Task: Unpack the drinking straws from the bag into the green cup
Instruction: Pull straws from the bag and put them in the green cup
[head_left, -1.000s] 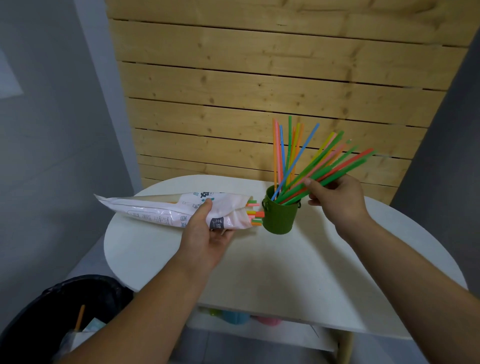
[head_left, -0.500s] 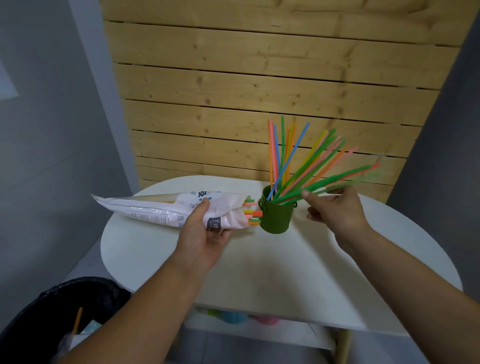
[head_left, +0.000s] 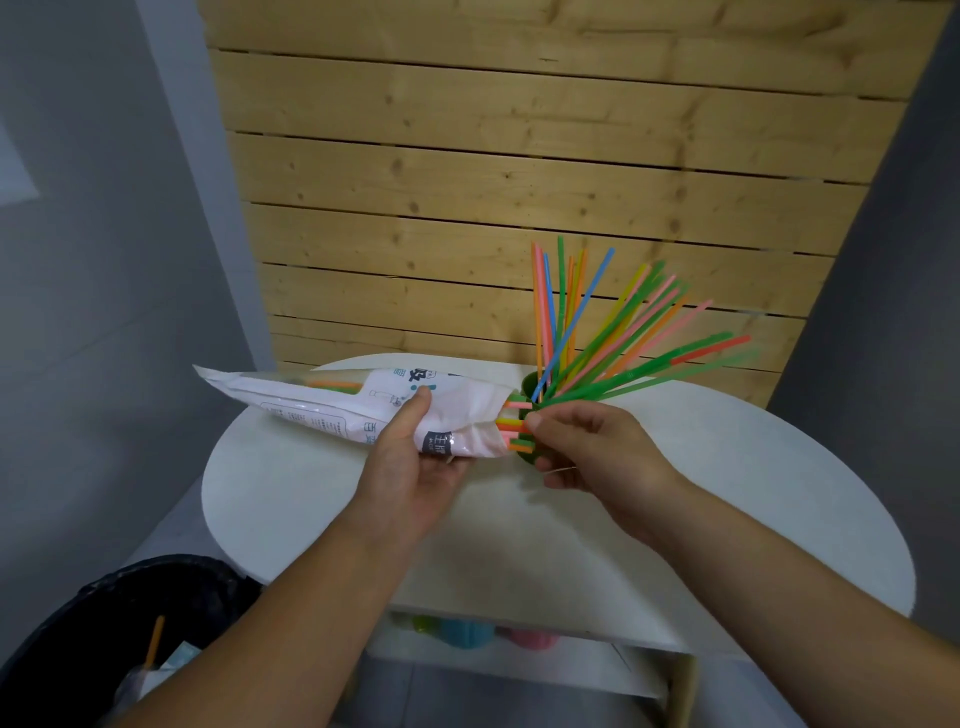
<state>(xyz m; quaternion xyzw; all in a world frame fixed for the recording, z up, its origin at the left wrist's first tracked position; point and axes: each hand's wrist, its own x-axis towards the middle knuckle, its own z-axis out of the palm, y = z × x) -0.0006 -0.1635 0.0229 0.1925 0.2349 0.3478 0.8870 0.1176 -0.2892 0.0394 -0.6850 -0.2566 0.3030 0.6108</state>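
My left hand (head_left: 415, 462) grips a white printed bag (head_left: 332, 405) held level over the table, its open mouth pointing right. Several straw ends (head_left: 514, 426), orange, pink and green, stick out of that mouth. My right hand (head_left: 587, 447) is at the mouth, its thumb and forefinger pinching those ends. Right behind it stands the green cup (head_left: 531, 387), mostly hidden by my right hand. Several coloured straws (head_left: 602, 338) fan up and to the right out of the cup.
The round white table (head_left: 623, 540) stands against a wooden slat wall (head_left: 519, 208). A black bin (head_left: 104, 639) with an orange straw in it sits on the floor at lower left. Coloured cups (head_left: 467, 634) show on a shelf under the table.
My right hand let go of the green straws in the cup and moved left and down to the bag's mouth. The released straws now lean far right. The left hand kept the bag steady.
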